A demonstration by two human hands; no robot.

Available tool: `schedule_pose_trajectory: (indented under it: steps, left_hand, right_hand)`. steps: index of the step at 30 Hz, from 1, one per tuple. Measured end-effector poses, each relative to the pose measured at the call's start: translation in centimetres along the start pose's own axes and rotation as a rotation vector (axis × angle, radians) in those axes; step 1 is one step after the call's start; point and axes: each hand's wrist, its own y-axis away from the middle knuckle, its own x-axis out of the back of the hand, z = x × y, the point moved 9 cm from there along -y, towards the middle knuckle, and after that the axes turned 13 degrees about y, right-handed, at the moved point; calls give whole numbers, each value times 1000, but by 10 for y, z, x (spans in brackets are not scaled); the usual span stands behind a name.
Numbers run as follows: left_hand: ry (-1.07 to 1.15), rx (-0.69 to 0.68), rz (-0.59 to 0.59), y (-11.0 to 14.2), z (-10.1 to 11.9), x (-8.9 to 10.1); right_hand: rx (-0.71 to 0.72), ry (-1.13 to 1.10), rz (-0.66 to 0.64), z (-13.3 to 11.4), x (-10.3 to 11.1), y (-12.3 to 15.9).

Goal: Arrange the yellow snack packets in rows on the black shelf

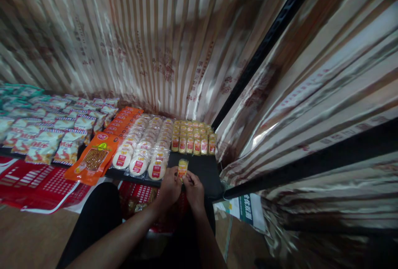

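Between my two hands, over the front of the black shelf (pixel 199 167), is a small yellow snack packet (pixel 183 168) with a red label. My left hand (pixel 170 186) grips its left side, and my right hand (pixel 194 187) pinches its lower right edge. Just behind it, rows of matching yellow snack packets (pixel 193 142) stand at the shelf's back right. To their left lie overlapping rows of round white crackers in clear wrappers (pixel 139 163) with red labels. What the fingertips press on underneath is hidden.
Orange snack bags (pixel 96 157) and white snack bags (pixel 70 144) fill the shelf's left. Red baskets (pixel 46 184) sit below, one under my arms. Black metal posts (pixel 267 49) and striped curtain (pixel 174 41) close in the back and right. A printed bag (pixel 248 211) lies on the floor.
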Motion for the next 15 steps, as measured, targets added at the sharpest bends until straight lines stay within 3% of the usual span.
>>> schedule_pose_trajectory:
  steps: [15]
  left_hand:
    - [144, 2, 45, -19, 9, -6]
  right_hand:
    - [95, 288, 44, -10, -16, -41]
